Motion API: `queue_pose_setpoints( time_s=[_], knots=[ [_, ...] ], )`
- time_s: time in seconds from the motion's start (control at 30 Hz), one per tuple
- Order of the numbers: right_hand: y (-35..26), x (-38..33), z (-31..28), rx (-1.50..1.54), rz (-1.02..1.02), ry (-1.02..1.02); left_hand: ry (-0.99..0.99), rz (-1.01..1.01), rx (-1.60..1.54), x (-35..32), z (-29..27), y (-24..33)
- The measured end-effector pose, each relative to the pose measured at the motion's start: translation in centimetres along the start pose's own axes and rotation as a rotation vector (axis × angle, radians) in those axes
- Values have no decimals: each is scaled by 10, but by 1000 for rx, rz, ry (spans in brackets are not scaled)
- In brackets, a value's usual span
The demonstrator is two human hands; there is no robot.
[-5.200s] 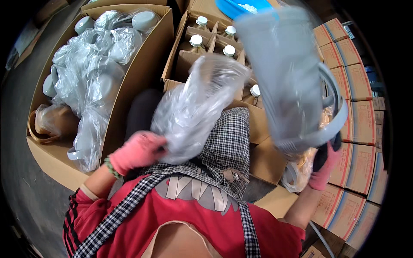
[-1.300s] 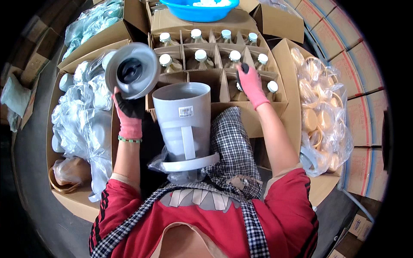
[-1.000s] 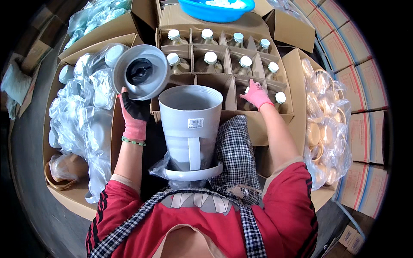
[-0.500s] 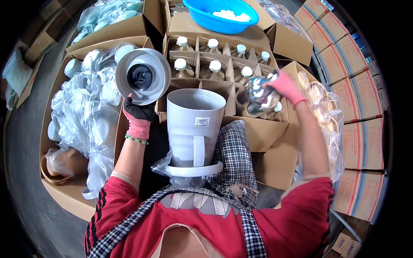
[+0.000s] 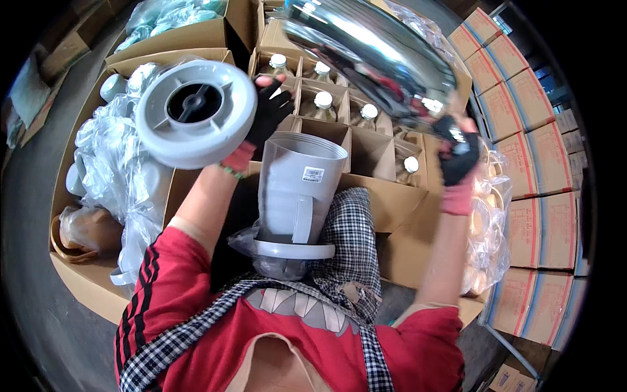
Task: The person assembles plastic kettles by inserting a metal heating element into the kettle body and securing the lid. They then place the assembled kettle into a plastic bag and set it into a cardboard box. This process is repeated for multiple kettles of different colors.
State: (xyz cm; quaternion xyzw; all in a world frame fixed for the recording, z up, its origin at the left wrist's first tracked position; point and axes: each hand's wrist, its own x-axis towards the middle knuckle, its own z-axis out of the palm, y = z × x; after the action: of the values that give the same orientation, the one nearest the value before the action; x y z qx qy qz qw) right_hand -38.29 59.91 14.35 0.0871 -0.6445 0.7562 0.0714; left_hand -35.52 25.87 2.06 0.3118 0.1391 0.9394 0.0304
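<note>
Raised over the box, a mirror-like silvered glass flask liner (image 5: 375, 55) slants toward the upper left, its lower right end in my right hand (image 5: 460, 147). That hand wears a black and pink fingerless glove. My left hand (image 5: 271, 114), gloved alike, holds a round grey plastic base (image 5: 196, 150) with a black screw plug (image 5: 194, 103) at its centre; part of the grip is hidden behind the base. Between my forearms stands a grey plastic jug body (image 5: 290, 183), open end up, with a side handle and a white label. A grey ring piece (image 5: 294, 251) surrounds its lower end.
A divided carton (image 5: 392, 196) ahead holds several silvered liners with white caps (image 5: 323, 99). On the left, a carton (image 5: 91, 287) is full of plastic-wrapped pale parts (image 5: 124, 163). Bagged beige parts (image 5: 486, 215) lie at right, before stacked cartons (image 5: 522, 163).
My right hand has lifted the liner from the divided carton up and tilted it across the view. My left hand has turned the grey base, so another face shows.
</note>
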Motion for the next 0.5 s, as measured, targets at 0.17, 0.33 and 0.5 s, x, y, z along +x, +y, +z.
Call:
queue_pose_setpoints(
  time_s=[0.17, 0.33, 0.5],
  knots=[
    [107, -20, 80, 233, 55, -283, -78, 282, 144, 36, -25, 23],
    [153, 9, 104, 44, 186, -708, -79, 313, 282, 13, -20, 53],
    [135, -3, 107, -153, 522, -495, 54, 228, 755, -10, -1, 44]
  ],
)
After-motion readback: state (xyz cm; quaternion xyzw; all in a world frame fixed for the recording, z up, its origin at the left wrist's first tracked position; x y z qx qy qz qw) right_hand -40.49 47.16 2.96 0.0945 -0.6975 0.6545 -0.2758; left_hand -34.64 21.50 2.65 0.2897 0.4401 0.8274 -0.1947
